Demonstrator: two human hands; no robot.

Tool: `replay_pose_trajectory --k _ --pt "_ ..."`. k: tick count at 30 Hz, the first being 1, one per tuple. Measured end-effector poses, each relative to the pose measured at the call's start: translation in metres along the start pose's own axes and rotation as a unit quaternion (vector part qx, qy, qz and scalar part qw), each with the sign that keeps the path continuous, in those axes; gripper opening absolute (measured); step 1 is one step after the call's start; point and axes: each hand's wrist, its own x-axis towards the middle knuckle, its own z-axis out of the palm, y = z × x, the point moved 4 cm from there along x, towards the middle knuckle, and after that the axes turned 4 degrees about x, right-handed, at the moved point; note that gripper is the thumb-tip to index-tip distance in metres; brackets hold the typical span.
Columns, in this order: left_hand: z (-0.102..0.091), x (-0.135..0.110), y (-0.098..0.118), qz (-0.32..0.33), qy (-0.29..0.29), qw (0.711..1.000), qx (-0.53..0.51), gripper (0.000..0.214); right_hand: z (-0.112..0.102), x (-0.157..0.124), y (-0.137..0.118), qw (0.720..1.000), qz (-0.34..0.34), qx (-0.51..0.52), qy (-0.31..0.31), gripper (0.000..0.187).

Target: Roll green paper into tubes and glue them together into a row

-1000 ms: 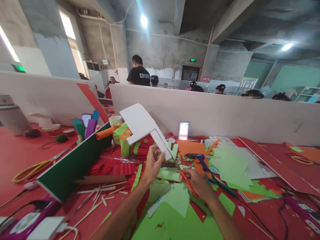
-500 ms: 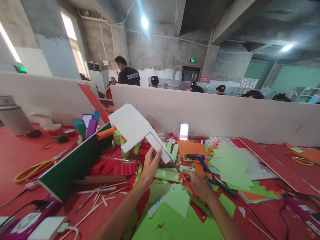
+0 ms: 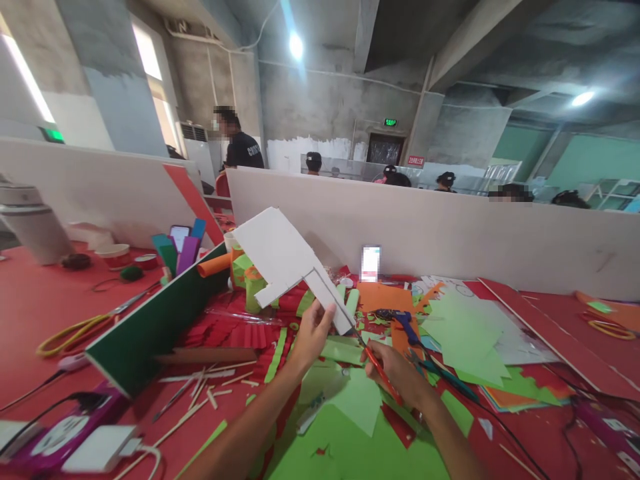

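My left hand [image 3: 316, 331] is closed on the lower strip of a white board [image 3: 280, 247], which is held up tilted above the table. The board has a broad upper part, a notch along its lower left side and a narrow strip running down to the right. My right hand [image 3: 390, 373] grips red-handled scissors [image 3: 377, 365], whose blades lie along the right edge of that strip. How far the blades are apart I cannot tell. Beneath both hands are light green paper sheets [image 3: 357, 403] and a larger green sheet [image 3: 370, 453].
A dark green board [image 3: 155, 327] stands on edge at the left, near yellow-handled scissors [image 3: 65, 337] and a purple power strip [image 3: 65, 433]. A blue glue gun [image 3: 407, 327] lies right of centre. Thin wooden sticks [image 3: 183, 420] are scattered. A white partition [image 3: 450, 233] runs behind.
The view has shifted slightly, so most things sit a little further right. Both hands keep their holds on the board and scissors. A person behind the partition has moved left.
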Motion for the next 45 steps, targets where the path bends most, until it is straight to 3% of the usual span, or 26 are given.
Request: replay_pose_trajectory --k 9,15,26,35,45 --pt "0.001 0.000 -0.010 0.006 -0.004 1.000 0.010 0.032 0.002 0.001 -0.003 1.000 -0.006 -0.007 0.006 0.024" --pt "0.001 0.001 -0.017 0.001 -0.005 1.000 0.006 0.031 0.004 0.006 0.003 0.999 0.014 -0.009 0.029 0.034" --pt "0.003 0.001 -0.014 -0.023 0.006 0.999 -0.040 0.032 0.001 0.008 0.004 0.995 0.026 -0.053 0.080 0.037" --pt "0.008 -0.002 -0.014 -0.017 -0.028 0.999 -0.021 0.030 0.009 0.011 0.014 0.999 0.007 0.000 0.048 0.032" --pt "0.011 -0.007 -0.010 -0.010 -0.034 0.999 -0.001 0.032 0.011 0.016 0.017 0.997 -0.010 -0.033 0.064 0.036"
